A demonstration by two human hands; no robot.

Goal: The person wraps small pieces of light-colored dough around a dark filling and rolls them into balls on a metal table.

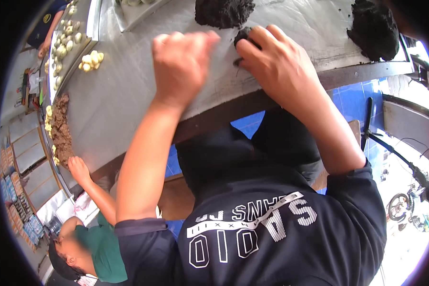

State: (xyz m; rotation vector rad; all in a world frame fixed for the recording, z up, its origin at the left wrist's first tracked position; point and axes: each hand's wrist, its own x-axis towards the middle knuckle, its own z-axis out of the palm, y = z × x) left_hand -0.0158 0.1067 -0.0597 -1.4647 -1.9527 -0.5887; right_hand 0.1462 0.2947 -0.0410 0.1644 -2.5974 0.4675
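Note:
My right hand (276, 59) has its fingers curled round a small lump of black dough (242, 36) on the metal table (128, 90). A dark scrap of the same stuff shows under its thumb side. My left hand (182, 62) is lifted over the table to the left, its fingers closed and smeared by motion. Whatever is inside that fist, if anything, is hidden. Just beyond both hands lies a large black dough mass (224, 11).
Another black dough mound (374, 31) sits at the far right. Pale yellow balls (91, 61) cluster at left, near a tray with several round pieces (64, 45). A co-worker's hand (78, 169) touches a brown crumbly mass (61, 126). A tripod (391, 143) stands at right.

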